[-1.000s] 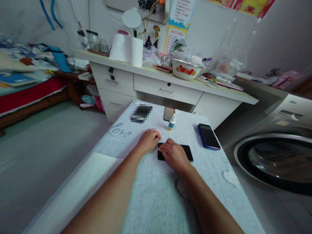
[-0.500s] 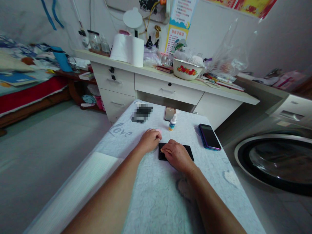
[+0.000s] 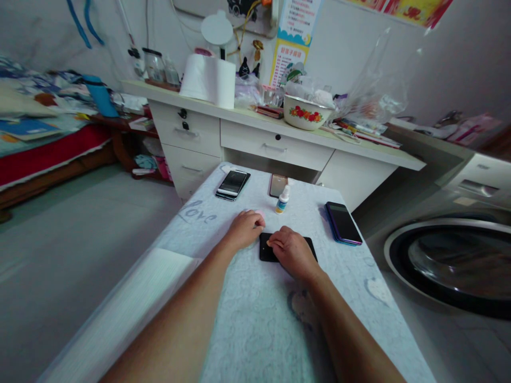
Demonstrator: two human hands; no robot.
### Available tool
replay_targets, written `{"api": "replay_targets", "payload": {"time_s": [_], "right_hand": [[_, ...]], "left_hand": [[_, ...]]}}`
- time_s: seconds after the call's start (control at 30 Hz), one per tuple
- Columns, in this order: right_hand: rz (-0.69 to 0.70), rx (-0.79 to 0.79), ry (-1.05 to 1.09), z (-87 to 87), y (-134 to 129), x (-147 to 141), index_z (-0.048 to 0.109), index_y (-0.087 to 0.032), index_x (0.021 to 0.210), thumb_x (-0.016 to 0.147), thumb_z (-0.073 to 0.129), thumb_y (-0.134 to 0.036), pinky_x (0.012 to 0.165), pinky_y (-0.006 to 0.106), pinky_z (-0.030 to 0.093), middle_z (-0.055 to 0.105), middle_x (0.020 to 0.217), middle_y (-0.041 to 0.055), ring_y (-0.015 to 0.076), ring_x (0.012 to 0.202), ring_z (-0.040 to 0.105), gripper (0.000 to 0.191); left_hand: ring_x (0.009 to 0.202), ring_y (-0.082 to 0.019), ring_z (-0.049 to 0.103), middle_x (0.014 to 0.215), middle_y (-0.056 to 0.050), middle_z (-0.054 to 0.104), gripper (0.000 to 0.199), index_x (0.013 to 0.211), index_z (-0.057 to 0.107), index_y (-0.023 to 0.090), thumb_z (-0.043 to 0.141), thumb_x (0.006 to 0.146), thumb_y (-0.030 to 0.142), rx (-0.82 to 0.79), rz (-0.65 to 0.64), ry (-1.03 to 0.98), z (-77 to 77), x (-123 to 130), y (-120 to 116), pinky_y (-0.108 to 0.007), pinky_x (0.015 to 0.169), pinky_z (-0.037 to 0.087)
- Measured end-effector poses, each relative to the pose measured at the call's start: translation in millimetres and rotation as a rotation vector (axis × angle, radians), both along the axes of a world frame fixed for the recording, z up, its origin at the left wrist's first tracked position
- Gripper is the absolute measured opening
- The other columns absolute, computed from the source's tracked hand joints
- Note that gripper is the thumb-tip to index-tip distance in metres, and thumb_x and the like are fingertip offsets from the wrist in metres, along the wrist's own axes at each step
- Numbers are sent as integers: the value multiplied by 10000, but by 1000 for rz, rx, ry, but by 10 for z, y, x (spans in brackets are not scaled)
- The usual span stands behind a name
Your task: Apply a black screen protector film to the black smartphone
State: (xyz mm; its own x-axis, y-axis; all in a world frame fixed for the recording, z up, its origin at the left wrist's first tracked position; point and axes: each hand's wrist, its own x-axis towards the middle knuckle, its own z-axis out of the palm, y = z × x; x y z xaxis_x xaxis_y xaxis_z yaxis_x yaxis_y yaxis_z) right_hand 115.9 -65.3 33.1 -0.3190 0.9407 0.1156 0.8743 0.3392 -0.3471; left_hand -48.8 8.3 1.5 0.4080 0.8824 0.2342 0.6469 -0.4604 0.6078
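Note:
A black phone (image 3: 267, 254) lies flat on the cloth-covered table (image 3: 247, 319). My right hand (image 3: 293, 252) rests over it with fingers pressed together, the fingertips on the phone's surface. Whatever those fingers hold, if anything, is too small to make out. Close to the phone's left end, my left hand (image 3: 245, 230) is curled with its fingers closed. A bit of pink material (image 3: 261, 215) shows at its knuckles, and the inside of the grip is hidden. Beyond both hands stands a small white spray bottle (image 3: 282, 201) with a blue and yellow label.
Stacked phones (image 3: 233, 183) lie at the table's far left, more phones (image 3: 344, 223) at the right edge. Another phone (image 3: 278, 185) sits behind the bottle. A white desk (image 3: 275, 143) borders the far end; a washing machine (image 3: 459, 213) stands to the right.
My right hand has slid slightly to the right along the black phone, fingers still together. My left hand stays in place.

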Motion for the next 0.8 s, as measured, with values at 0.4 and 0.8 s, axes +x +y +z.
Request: {"api": "replay_targets", "payload": {"time_s": [0.4,0.8], "right_hand": [[-134,58,-24,-26,19,59,672,-203,834,906,530,-206,682,238,349,598,848,26,130,766,563,159],[38,10,30,-7,1,78,681,-196,846,894,547,-179,662,221,341,584,827,8,110,743,544,143]], "left_hand": [[875,-186,596,849,-31,666,98,740,674,184,598,761,127,-3,-4,14,28,-4,-16,-318,853,433],[873,-186,591,843,-29,661,91,737,671,184,600,757,131,0,-4,4,33,1,-23,-325,856,431]]}}
